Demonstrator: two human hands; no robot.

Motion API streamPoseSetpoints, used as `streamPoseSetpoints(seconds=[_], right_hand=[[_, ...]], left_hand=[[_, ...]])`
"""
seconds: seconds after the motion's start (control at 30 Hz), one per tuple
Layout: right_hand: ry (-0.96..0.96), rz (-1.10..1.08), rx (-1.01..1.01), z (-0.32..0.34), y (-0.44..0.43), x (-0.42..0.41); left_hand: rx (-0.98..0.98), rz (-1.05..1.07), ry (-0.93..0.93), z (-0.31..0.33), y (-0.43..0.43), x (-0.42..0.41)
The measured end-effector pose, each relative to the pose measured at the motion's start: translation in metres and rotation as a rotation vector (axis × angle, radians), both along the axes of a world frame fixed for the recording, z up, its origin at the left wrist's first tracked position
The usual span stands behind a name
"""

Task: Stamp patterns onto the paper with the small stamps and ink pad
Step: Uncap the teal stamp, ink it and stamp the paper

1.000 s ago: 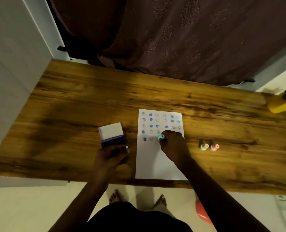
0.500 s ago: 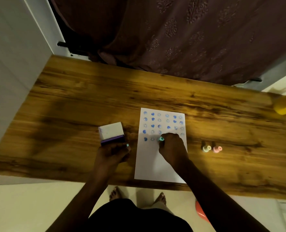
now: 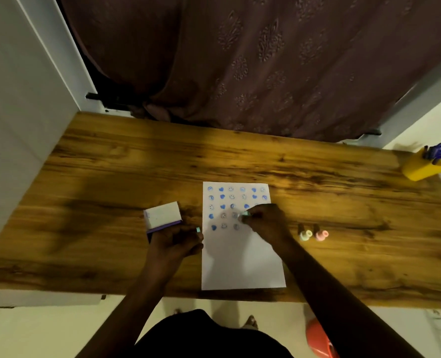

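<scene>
A white sheet of paper (image 3: pixel 242 259) lies on the wooden table (image 3: pixel 110 177), its upper half covered with rows of blue stamped hearts and faces. My right hand (image 3: pixel 264 223) pinches a small teal stamp (image 3: pixel 244 214) just above the sheet at the fourth row. The ink pad (image 3: pixel 162 217), its white lid raised over a purple base, sits left of the paper. My left hand (image 3: pixel 175 241) grips the pad's near side, with a small teal piece (image 3: pixel 198 229) showing at its fingertips. A pale green stamp (image 3: pixel 306 235) and a pink stamp (image 3: pixel 321 234) lie right of the paper.
A yellow holder (image 3: pixel 421 167) with blue pens stands at the table's far right corner. A brown patterned curtain (image 3: pixel 253 60) hangs behind the table, a white wall to the left. My feet and an orange object (image 3: pixel 318 339) are on the floor below the near edge.
My right hand has lifted the teal stamp off the fifth row and moved it up and to the right, leaving a fresh print. The left hand stays on the ink pad.
</scene>
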State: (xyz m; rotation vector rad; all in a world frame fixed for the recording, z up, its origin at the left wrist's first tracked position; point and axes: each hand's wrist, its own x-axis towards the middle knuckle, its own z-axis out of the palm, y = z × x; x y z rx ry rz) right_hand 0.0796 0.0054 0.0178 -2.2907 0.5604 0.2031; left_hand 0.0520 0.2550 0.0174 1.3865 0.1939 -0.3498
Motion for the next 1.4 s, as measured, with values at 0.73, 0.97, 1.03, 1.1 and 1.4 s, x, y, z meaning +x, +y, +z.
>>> streamPoseSetpoints(seconds=[0.73, 0.97, 1.03, 1.1, 1.4], right_hand=[[-0.154, 0.044, 0.685, 0.042, -0.102, -0.122], [-0.118, 0.11, 0.683, 0.04, -0.147, -0.129], [-0.101, 0.118, 0.688, 0.039, -0.159, -0.131], [-0.083, 0.136, 0.682, 0.037, -0.17, -0.134], [-0.051, 0.055, 0.675, 0.025, -0.204, -0.146]], left_hand=[[0.0, -0.364, -0.04, 0.027, -0.154, -0.036], [0.006, -0.382, -0.059, 0.029, -0.191, -0.044], [0.05, -0.37, -0.079, 0.028, -0.2, -0.045], [0.077, -0.376, -0.1, 0.026, -0.21, -0.047], [0.15, -0.393, -0.128, 0.016, -0.249, -0.06]])
